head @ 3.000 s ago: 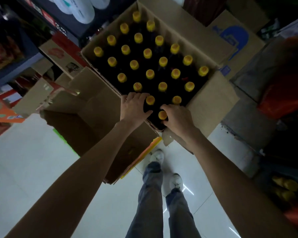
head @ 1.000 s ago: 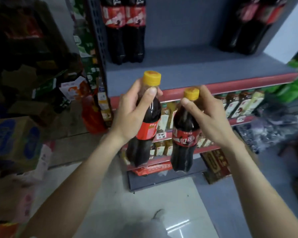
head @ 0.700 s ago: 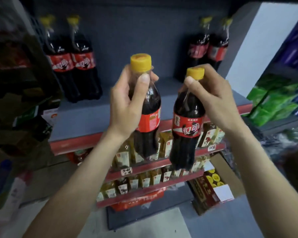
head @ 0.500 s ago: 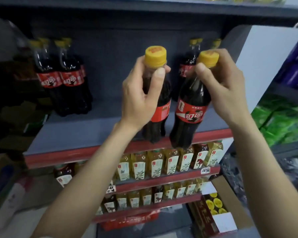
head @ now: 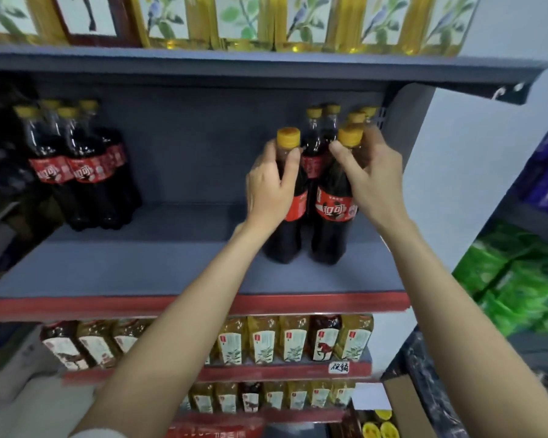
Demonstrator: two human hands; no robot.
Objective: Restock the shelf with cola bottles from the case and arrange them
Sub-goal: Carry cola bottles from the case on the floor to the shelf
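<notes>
While both arms reach up and forward from below, each hand keeps one cola bottle upright on the grey shelf [head: 140,267]. The left hand [head: 268,192] is wrapped around the upper body of the left bottle [head: 293,197]: its thumb lies across the neck just under the yellow cap and the other fingers curl behind, so the grip is closed on this bottle. The right hand [head: 372,178] is a little higher and holds the right bottle [head: 334,200] at the neck, the thumb pressing from the front and the fingers bent around the back, just under the cap. The two bottles are just beside each other, near the right end of the shelf, and their bottoms seem to be on the shelf surface (I cannot say for sure if they fully rest on it). Directly behind them, close to the back wall, there is a group of cola bottles [head: 317,143] with the same yellow caps. Well apart, at the left end of the same shelf, another group of cola bottles [head: 76,165] stands. On the lower shelves, rows of small yellow bottles [head: 266,339] are lined up, and big yellow bottles [head: 234,17] stand on the shelf above.
</notes>
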